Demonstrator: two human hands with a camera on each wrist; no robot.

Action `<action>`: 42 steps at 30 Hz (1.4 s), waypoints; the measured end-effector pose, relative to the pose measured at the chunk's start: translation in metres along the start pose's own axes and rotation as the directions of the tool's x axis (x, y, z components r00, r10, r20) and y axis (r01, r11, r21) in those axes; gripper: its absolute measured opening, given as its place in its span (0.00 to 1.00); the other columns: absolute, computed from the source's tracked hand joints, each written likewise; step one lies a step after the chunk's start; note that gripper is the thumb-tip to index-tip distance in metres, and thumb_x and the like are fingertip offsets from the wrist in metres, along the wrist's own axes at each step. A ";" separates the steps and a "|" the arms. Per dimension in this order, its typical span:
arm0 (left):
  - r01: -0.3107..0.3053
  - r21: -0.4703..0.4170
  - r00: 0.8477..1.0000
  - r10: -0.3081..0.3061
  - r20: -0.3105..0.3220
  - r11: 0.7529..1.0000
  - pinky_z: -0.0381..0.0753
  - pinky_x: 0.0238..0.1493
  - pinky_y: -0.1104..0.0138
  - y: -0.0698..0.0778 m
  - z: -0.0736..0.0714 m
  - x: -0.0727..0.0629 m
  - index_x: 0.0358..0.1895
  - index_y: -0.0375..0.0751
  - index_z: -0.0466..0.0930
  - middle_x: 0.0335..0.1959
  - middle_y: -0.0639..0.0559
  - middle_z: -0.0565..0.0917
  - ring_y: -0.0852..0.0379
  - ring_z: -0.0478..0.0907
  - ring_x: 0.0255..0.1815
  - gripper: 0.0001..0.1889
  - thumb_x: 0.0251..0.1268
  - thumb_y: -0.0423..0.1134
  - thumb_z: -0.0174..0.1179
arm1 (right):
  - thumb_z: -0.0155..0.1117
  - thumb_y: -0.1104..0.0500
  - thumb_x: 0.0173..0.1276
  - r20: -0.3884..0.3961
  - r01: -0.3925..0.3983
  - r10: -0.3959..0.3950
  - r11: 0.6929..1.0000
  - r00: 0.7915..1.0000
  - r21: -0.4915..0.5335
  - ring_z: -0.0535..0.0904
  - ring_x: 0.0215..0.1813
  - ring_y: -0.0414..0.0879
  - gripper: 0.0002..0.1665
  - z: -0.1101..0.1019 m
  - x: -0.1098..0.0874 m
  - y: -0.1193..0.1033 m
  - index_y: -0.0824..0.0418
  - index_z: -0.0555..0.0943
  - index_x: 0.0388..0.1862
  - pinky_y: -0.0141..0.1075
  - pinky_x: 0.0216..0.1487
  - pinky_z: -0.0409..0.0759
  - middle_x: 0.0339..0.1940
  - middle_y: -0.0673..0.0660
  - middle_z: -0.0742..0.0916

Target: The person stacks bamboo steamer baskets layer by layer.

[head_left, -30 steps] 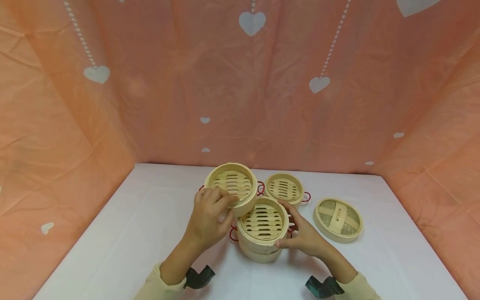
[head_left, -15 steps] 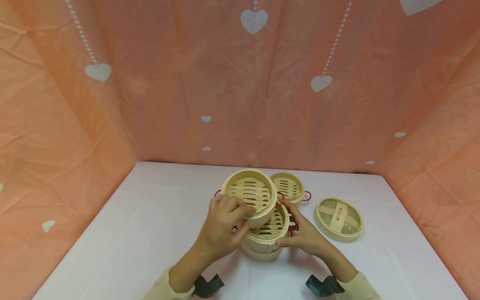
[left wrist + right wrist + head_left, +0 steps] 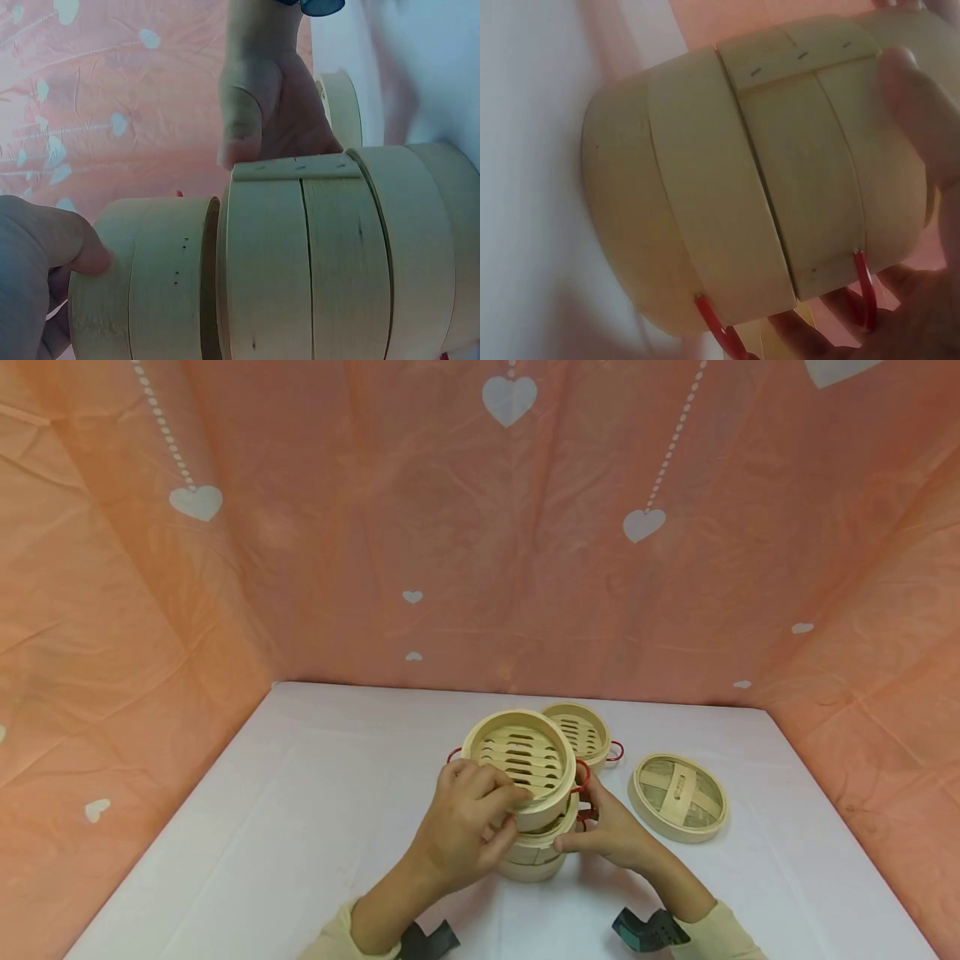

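A round bamboo steamer basket (image 3: 521,756) with a slatted floor is held by my left hand (image 3: 472,827), thumb low on its wall and fingers over the near rim. It hangs tilted close over a stack of two steamer baskets (image 3: 528,864). In the left wrist view, a narrow dark gap shows between the held basket (image 3: 161,277) and the stack (image 3: 307,262). My right hand (image 3: 611,835) grips the stack's upper basket from the right. In the right wrist view its thumb (image 3: 904,82) presses the wall and its fingers pass behind a red handle (image 3: 866,292).
Another steamer basket (image 3: 581,731) with a red handle stands behind the stack, partly covered by the held one. The woven steamer lid (image 3: 678,797) lies to the right on the white tabletop (image 3: 300,827). Peach cloth (image 3: 450,543) with white hearts hangs around the table.
My left hand has carried its basket right and nearer to me, from the stack's far left to over its top. My right hand has stayed on the stack.
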State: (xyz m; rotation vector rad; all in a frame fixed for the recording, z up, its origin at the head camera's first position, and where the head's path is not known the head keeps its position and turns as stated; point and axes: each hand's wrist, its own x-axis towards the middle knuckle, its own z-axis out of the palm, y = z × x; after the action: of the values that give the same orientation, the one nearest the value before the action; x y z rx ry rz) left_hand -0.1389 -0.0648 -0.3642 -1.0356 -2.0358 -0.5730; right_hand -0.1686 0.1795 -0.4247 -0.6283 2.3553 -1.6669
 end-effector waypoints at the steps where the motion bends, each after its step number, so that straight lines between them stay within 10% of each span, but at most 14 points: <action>1: 0.001 0.000 1.000 -0.001 0.006 1.000 0.67 0.52 0.58 0.001 0.000 0.000 0.39 0.51 0.83 0.34 0.59 0.78 0.61 0.74 0.39 0.16 0.42 0.33 0.65 | 0.80 0.57 0.46 -0.002 -0.007 0.007 1.000 1.000 0.002 0.73 0.52 0.50 0.64 0.000 0.000 0.000 0.57 0.51 0.76 0.38 0.45 0.76 0.59 0.66 0.73; 42: 0.041 0.005 0.997 -0.041 0.063 0.999 0.68 0.52 0.60 0.013 0.008 0.000 0.39 0.53 0.83 0.33 0.62 0.77 0.65 0.73 0.38 0.15 0.44 0.34 0.64 | 0.81 0.58 0.45 -0.026 0.010 -0.010 1.000 1.000 0.003 0.75 0.48 0.47 0.56 0.002 -0.002 -0.004 0.67 0.61 0.70 0.39 0.48 0.74 0.59 0.66 0.78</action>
State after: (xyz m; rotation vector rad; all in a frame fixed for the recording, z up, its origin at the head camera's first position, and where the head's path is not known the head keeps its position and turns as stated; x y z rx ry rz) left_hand -0.1314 -0.0520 -0.3689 -1.0236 -2.1171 -0.5636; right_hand -0.1653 0.1776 -0.4222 -0.6228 2.3706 -1.6933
